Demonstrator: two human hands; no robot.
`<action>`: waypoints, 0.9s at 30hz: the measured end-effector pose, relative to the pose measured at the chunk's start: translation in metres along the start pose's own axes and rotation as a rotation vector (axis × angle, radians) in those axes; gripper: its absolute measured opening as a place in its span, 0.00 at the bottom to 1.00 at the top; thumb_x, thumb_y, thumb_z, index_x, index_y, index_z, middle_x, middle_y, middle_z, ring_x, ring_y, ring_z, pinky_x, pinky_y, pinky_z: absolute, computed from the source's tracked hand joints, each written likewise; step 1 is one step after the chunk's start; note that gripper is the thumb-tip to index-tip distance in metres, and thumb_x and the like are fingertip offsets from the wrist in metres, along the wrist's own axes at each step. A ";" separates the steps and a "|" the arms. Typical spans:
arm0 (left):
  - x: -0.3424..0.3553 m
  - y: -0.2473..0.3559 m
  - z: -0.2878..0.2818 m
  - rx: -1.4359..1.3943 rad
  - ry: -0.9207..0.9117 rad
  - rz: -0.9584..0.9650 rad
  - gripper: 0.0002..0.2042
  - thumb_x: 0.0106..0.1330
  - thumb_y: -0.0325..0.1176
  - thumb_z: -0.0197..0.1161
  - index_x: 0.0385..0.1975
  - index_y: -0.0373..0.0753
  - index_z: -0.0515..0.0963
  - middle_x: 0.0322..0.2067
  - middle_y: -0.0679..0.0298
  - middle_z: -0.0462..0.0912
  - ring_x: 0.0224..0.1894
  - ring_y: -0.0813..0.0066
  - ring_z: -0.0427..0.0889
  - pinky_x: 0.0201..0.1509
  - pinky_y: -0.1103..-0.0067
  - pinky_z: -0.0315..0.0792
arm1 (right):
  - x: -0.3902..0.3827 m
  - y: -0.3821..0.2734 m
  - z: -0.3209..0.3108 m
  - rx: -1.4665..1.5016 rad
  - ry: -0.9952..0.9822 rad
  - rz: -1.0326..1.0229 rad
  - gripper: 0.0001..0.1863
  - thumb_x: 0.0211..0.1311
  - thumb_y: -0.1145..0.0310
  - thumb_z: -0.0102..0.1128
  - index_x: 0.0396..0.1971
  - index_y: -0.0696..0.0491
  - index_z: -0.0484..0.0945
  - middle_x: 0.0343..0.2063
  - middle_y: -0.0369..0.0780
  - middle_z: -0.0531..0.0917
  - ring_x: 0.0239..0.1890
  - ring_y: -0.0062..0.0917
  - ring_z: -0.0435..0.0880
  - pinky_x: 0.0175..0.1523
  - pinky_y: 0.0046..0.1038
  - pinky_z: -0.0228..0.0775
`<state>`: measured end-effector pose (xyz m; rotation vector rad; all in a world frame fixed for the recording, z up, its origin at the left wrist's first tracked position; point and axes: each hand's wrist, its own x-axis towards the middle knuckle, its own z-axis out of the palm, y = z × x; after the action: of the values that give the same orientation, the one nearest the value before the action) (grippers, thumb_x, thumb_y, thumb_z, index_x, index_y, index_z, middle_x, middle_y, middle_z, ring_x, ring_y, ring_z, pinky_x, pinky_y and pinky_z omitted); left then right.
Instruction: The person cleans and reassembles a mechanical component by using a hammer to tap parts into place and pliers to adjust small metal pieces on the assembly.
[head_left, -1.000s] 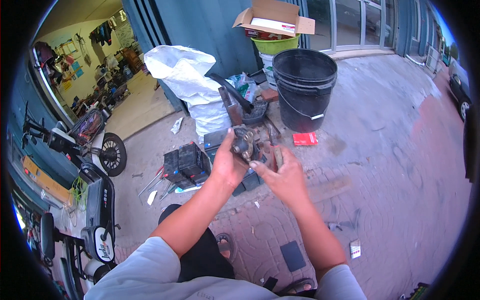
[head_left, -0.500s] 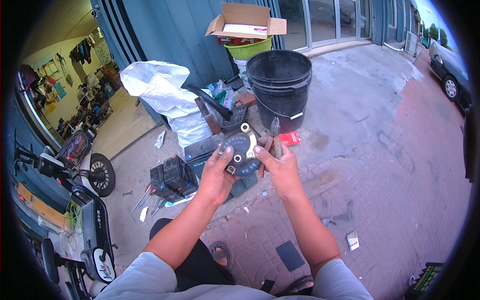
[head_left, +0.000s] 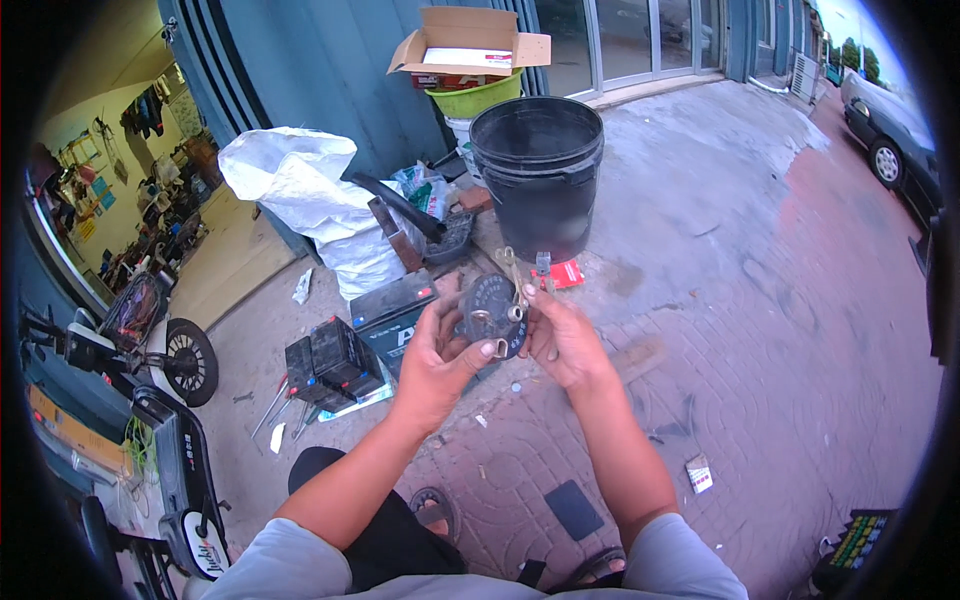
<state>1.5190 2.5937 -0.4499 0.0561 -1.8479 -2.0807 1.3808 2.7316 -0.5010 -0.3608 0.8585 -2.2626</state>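
Disc [head_left: 487, 292], dark and round — gripped from both sides
Left hand [head_left: 437, 352] clasps its lower-left edge; right hand [head_left: 567, 340] pinches its right side by a brass-coloured fitting [head_left: 518, 298].

Soft, diffuse daylight covers the pavement [head_left: 740, 430]; shadows are faint. Fisheye distortion bends outer edges; corners are black.

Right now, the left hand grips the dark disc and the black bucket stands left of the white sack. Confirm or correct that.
Wrong side: in the head view, the black bucket stands right of the white sack. The left hand does grip the dark disc.
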 end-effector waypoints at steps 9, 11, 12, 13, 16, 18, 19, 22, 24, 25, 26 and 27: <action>0.000 0.002 0.005 0.044 0.002 0.020 0.47 0.56 0.29 0.82 0.72 0.33 0.57 0.66 0.53 0.68 0.61 0.68 0.77 0.65 0.72 0.74 | 0.001 0.002 0.004 0.106 0.021 0.065 0.14 0.72 0.57 0.64 0.49 0.48 0.77 0.35 0.34 0.85 0.31 0.20 0.82 0.30 0.27 0.71; 0.000 0.007 0.010 0.016 -0.007 -0.020 0.48 0.58 0.28 0.80 0.75 0.32 0.54 0.68 0.53 0.67 0.63 0.67 0.76 0.67 0.71 0.73 | 0.002 -0.001 -0.008 0.018 -0.031 0.064 0.21 0.71 0.55 0.64 0.54 0.54 0.78 0.45 0.41 0.87 0.45 0.30 0.87 0.48 0.37 0.80; 0.002 0.006 0.009 0.015 -0.008 -0.019 0.48 0.58 0.28 0.80 0.75 0.32 0.54 0.68 0.53 0.67 0.63 0.67 0.76 0.67 0.71 0.73 | 0.002 -0.001 -0.010 0.017 -0.030 0.063 0.21 0.71 0.55 0.64 0.54 0.54 0.78 0.45 0.41 0.87 0.45 0.30 0.87 0.48 0.37 0.80; 0.003 0.003 0.007 0.002 -0.021 -0.029 0.47 0.59 0.28 0.79 0.75 0.31 0.53 0.68 0.52 0.67 0.63 0.66 0.76 0.67 0.70 0.74 | 0.001 -0.002 -0.005 -0.019 0.006 0.011 0.19 0.70 0.54 0.66 0.51 0.50 0.78 0.40 0.36 0.85 0.39 0.24 0.84 0.38 0.31 0.73; 0.004 -0.003 0.002 -0.038 -0.041 -0.053 0.44 0.63 0.29 0.75 0.75 0.30 0.53 0.68 0.52 0.68 0.63 0.65 0.77 0.67 0.68 0.75 | -0.003 -0.008 0.004 -0.081 0.059 -0.060 0.17 0.68 0.53 0.69 0.48 0.46 0.78 0.35 0.31 0.83 0.32 0.17 0.81 0.29 0.24 0.64; 0.003 -0.002 0.002 -0.069 -0.050 -0.065 0.41 0.66 0.29 0.73 0.74 0.29 0.54 0.66 0.52 0.70 0.63 0.64 0.78 0.66 0.68 0.76 | -0.005 -0.012 0.007 -0.108 0.079 -0.080 0.18 0.67 0.53 0.70 0.47 0.46 0.78 0.34 0.31 0.83 0.31 0.17 0.80 0.29 0.24 0.64; 0.002 0.002 0.002 -0.134 -0.052 -0.155 0.40 0.67 0.32 0.72 0.74 0.32 0.56 0.65 0.54 0.72 0.63 0.64 0.78 0.66 0.66 0.77 | -0.006 -0.014 0.007 -0.139 0.075 -0.090 0.18 0.66 0.54 0.72 0.47 0.47 0.78 0.34 0.31 0.83 0.31 0.18 0.80 0.29 0.23 0.64; 0.001 0.007 0.005 -0.249 -0.039 -0.268 0.36 0.70 0.35 0.68 0.74 0.36 0.58 0.62 0.57 0.75 0.62 0.64 0.79 0.65 0.63 0.78 | -0.009 -0.016 0.006 -0.222 0.096 -0.109 0.20 0.63 0.58 0.74 0.48 0.50 0.79 0.34 0.32 0.83 0.31 0.18 0.80 0.29 0.24 0.65; 0.002 0.005 0.006 -0.301 -0.023 -0.291 0.33 0.72 0.35 0.66 0.73 0.36 0.59 0.61 0.57 0.75 0.61 0.64 0.79 0.65 0.62 0.77 | -0.012 -0.019 0.008 -0.279 0.122 -0.116 0.21 0.62 0.59 0.76 0.49 0.52 0.78 0.34 0.33 0.83 0.31 0.17 0.80 0.30 0.24 0.67; 0.001 0.005 0.006 -0.294 -0.011 -0.278 0.32 0.73 0.36 0.65 0.72 0.37 0.60 0.61 0.57 0.75 0.62 0.64 0.79 0.65 0.62 0.77 | -0.017 -0.023 0.014 -0.385 0.127 -0.156 0.23 0.61 0.61 0.77 0.50 0.54 0.78 0.36 0.34 0.84 0.33 0.18 0.82 0.33 0.24 0.70; 0.002 0.004 0.005 -0.287 0.002 -0.265 0.30 0.73 0.36 0.64 0.72 0.38 0.61 0.61 0.58 0.75 0.62 0.64 0.79 0.65 0.62 0.77 | -0.020 -0.025 0.019 -0.492 0.131 -0.195 0.24 0.60 0.63 0.78 0.51 0.56 0.78 0.37 0.36 0.85 0.35 0.19 0.83 0.36 0.25 0.74; 0.002 0.003 0.004 -0.287 0.011 -0.262 0.30 0.73 0.36 0.64 0.72 0.38 0.61 0.61 0.58 0.75 0.62 0.64 0.79 0.65 0.62 0.77 | -0.022 -0.025 0.024 -0.492 0.123 -0.190 0.24 0.60 0.63 0.78 0.51 0.56 0.78 0.37 0.36 0.85 0.35 0.19 0.83 0.36 0.25 0.74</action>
<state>1.5169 2.5970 -0.4463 0.2480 -1.5872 -2.4988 1.3959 2.7492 -0.4666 -0.5457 1.5065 -2.2394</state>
